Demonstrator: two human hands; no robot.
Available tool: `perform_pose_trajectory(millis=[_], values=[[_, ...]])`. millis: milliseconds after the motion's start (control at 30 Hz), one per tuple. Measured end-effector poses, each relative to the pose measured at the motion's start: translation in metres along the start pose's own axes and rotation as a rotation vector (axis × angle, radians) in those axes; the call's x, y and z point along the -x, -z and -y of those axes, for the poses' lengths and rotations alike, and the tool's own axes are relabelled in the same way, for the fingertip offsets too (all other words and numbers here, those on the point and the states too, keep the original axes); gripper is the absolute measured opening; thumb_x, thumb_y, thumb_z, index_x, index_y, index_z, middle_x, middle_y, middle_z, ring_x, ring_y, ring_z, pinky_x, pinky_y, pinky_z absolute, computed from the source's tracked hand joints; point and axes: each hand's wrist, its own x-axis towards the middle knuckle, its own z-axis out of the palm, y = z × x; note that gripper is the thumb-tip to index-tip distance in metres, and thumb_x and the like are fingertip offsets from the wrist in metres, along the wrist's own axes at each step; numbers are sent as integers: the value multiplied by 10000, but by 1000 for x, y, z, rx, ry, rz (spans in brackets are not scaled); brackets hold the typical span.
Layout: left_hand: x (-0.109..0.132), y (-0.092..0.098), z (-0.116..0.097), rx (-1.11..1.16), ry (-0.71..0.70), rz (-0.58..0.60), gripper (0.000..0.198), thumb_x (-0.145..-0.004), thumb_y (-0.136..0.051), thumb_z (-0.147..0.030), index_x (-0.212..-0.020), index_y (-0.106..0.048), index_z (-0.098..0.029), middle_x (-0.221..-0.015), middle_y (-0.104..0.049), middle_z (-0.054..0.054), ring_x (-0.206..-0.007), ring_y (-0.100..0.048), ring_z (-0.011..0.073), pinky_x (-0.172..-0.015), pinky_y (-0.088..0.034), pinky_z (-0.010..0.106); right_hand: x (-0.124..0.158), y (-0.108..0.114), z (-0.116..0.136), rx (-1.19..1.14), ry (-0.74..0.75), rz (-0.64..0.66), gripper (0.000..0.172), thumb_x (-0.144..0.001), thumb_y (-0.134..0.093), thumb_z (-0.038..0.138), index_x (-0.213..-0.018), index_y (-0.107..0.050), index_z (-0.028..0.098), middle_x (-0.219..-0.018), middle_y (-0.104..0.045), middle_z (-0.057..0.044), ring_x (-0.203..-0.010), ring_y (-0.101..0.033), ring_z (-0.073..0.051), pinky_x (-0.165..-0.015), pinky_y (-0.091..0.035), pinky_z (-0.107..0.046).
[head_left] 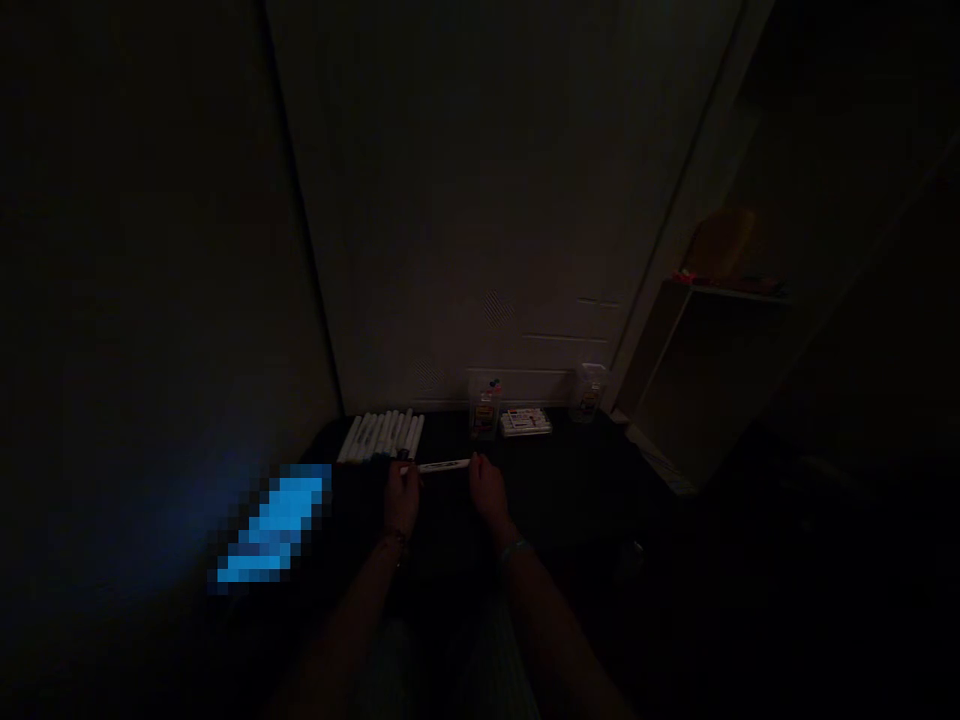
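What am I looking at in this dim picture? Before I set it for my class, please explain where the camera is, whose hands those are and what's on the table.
No machine here: the single picture comes from a camera worn on a person's head, looking forward and down in a dim room. The two bare forearms at the bottom are that person's own. The left hand and the right hand each pinch one end of a slim white marker pen, held level over the dark table. Behind it lies a row of similar white marker pens. To the right stand a small clear plastic box, a flat pack of coloured pens and a second clear box. The blurred bright blue patch at left cannot be identified.
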Motion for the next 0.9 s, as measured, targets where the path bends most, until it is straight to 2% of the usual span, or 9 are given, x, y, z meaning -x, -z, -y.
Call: perform_pose_trajectory(millis=[900], values=[[-1,2,0,-13,-15,28,214,-745,-368,-400,-773,-447,-203,-620,-505,-24,-585,-472,118,-570,-359,230,-1,-1,-1,-8,-21,-7,411,-906,-186,362,-847,-546,174,-773,-618,-65,-696,-574,-131,-577,-323,-199]])
